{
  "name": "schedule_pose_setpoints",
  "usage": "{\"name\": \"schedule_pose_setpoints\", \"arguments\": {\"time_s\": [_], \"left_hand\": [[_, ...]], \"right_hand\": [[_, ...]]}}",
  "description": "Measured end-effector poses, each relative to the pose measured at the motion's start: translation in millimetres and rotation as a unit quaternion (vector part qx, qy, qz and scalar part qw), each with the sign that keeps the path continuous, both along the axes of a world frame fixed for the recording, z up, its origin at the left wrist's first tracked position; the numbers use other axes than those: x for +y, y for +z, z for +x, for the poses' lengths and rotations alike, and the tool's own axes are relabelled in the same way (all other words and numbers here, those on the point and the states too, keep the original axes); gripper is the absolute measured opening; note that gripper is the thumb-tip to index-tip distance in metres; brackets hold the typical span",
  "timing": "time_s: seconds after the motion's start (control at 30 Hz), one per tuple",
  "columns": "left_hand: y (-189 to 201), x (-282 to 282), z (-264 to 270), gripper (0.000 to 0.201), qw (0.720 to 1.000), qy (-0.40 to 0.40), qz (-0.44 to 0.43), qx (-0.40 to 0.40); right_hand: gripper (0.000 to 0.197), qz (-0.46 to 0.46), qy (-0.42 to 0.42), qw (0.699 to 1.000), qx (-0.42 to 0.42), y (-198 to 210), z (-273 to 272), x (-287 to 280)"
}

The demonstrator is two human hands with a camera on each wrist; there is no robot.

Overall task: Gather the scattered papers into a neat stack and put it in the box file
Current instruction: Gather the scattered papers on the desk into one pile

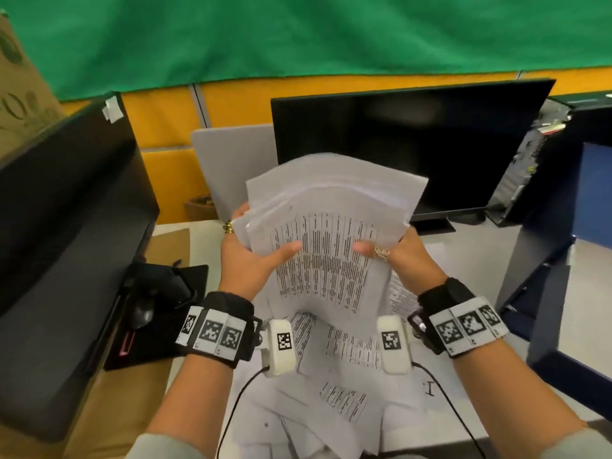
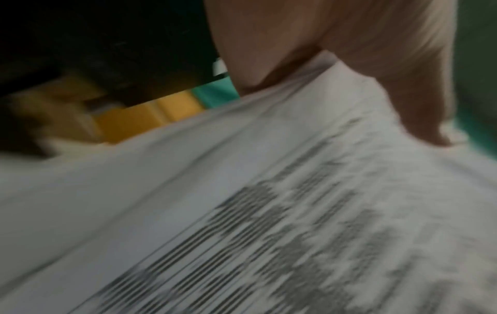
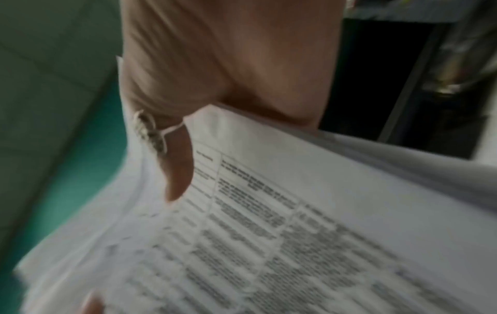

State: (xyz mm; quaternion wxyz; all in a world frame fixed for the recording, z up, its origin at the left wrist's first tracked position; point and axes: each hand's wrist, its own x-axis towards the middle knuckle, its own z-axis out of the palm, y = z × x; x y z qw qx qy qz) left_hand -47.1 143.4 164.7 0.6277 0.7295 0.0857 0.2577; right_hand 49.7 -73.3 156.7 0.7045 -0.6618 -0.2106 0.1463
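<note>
Two forearms reach forward, wrists banded. Loose printed sheets (image 1: 344, 402) lie scattered on the desk (image 1: 470, 246) below the wrists. Left hand (image 1: 246, 260) and right hand (image 1: 402, 256) clamp opposite edges of the raised, uneven paper bundle (image 1: 331, 233), thumbs across its printed face. Right wrist view alone shows table gridlines and a thumb ring (image 3: 149, 133). Beyond the hands: dark monitor (image 1: 404, 140).

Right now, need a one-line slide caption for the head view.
Both hands, left hand and right hand, grip an uneven sheaf of papers above loose sheets on the desk.
</note>
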Motion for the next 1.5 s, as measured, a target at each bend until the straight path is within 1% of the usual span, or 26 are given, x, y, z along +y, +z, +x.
{"name": "schedule_pose_setpoints", "arguments": {"time_s": [0.07,0.1,0.13,0.2,0.3,0.37,0.43,0.5,0.57,0.67,0.73,0.83,0.9,0.97,1.0,1.03,1.07,1.13,1.2,1.27,1.3,1.33,1.4,1.43,1.47,1.5], "left_hand": [[-16.7,0.3,-5.6,0.047,0.998,0.008,-0.036,0.041],[-25.5,1.5,-4.7,0.046,0.997,0.022,-0.048,0.064],[-28.0,-0.4,-4.4,0.049,0.996,0.024,-0.048,0.076],[-25.4,-3.3,-1.1,0.064,0.994,0.019,-0.066,0.079],[-8.4,-6.1,3.1,0.037,0.993,0.049,-0.094,0.054],[-9.8,-3.7,4.6,0.043,0.994,0.035,-0.087,0.054],[-23.5,-2.6,1.5,0.053,0.992,0.018,-0.083,0.098],[-39.0,-5.2,-2.8,0.051,0.984,0.003,-0.102,0.146],[-42.1,-12.2,-5.9,0.049,0.980,0.006,-0.103,0.171],[-31.2,-19.4,-3.0,0.038,0.988,0.040,-0.106,0.109],[-13.4,-22.8,-4.9,0.041,0.990,0.099,-0.095,0.041],[7.4,-18.9,-5.7,0.097,0.973,0.204,-0.017,-0.111],[24.4,-19.2,-4.9,0.115,0.938,0.265,0.150,-0.167],[38.0,-22.2,0.5,0.112,0.852,0.308,0.393,-0.159],[43.1,-25.9,4.3,0.105,0.807,0.292,0.495,-0.132],[46.8,-30.0,7.5,0.096,0.777,0.249,0.569,-0.097],[49.2,-33.6,10.0,0.086,0.760,0.198,0.617,-0.052],[50.3,-36.9,11.1,0.070,0.749,0.142,0.647,0.030],[51.7,-36.7,11.0,0.062,0.742,0.142,0.653,0.060],[52.1,-33.4,11.6,0.060,0.736,0.122,0.663,0.053],[51.3,-29.8,9.7,0.062,0.736,0.134,0.663,0.036],[49.6,-24.8,7.8,0.070,0.739,0.182,0.648,-0.008],[35.3,-11.1,1.4,0.094,0.783,0.273,0.550,-0.095],[29.7,-5.7,-4.2,0.106,0.831,0.275,0.466,-0.127],[19.4,1.6,-5.9,0.112,0.905,0.217,0.344,-0.127],[13.1,0.1,-9.4,0.108,0.968,0.127,0.195,-0.091]], "right_hand": [[0.061,-0.038,0.038,0.998,0.021,-11.6,-4.8,-5.4],[0.053,-0.046,0.029,0.998,0.030,-18.6,-4.4,-5.0],[0.042,-0.046,0.009,0.998,0.031,-23.3,-4.0,-3.3],[0.039,-0.020,-0.031,0.999,0.031,-25.5,-2.1,-0.8],[0.048,0.033,-0.030,0.999,0.023,-22.1,0.2,-4.5],[0.059,0.024,-0.006,0.999,0.032,-28.0,0.8,-8.0],[0.067,-0.019,-0.002,0.997,0.069,-42.7,-4.2,-9.7],[0.051,-0.052,-0.010,0.994,0.094,-54.2,-11.9,-5.5],[0.032,-0.065,-0.033,0.994,0.078,-54.1,-17.1,3.4],[0.032,-0.026,-0.053,0.997,0.047,-34.3,-18.9,9.8],[0.038,0.003,-0.047,0.999,0.008,-20.4,-16.3,6.1],[0.040,0.033,-0.060,0.997,-0.027,-9.3,-12.0,-0.1],[0.040,0.035,-0.057,0.997,-0.023,-13.3,-9.4,3.8],[0.037,0.017,-0.061,0.998,-0.009,-18.9,-10.6,9.7],[0.035,0.012,-0.061,0.998,-0.005,-20.5,-10.0,11.4],[0.035,0.009,-0.058,0.998,-0.003,-20.7,-9.9,12.4],[0.036,0.011,-0.054,0.998,0.005,-20.7,-8.9,12.0],[0.039,0.008,-0.031,0.999,0.026,-20.8,-7.0,9.7],[0.039,-0.016,-0.013,0.999,0.040,-23.1,-6.8,8.4],[0.033,-0.038,-0.032,0.998,0.028,-29.1,-8.0,10.0],[0.031,-0.042,-0.051,0.998,0.019,-31.5,-8.8,11.4],[0.030,-0.038,-0.071,0.997,0.014,-32.1,-8.9,12.6],[0.032,-0.011,-0.104,0.994,0.013,-26.0,-9.2,11.6],[0.034,0.011,-0.106,0.994,0.014,-19.7,-8.5,8.7],[0.035,0.036,-0.102,0.994,0.013,-11.8,-7.6,5.2],[0.036,0.060,-0.090,0.994,0.014,-4.8,-6.6,0.8]]}}
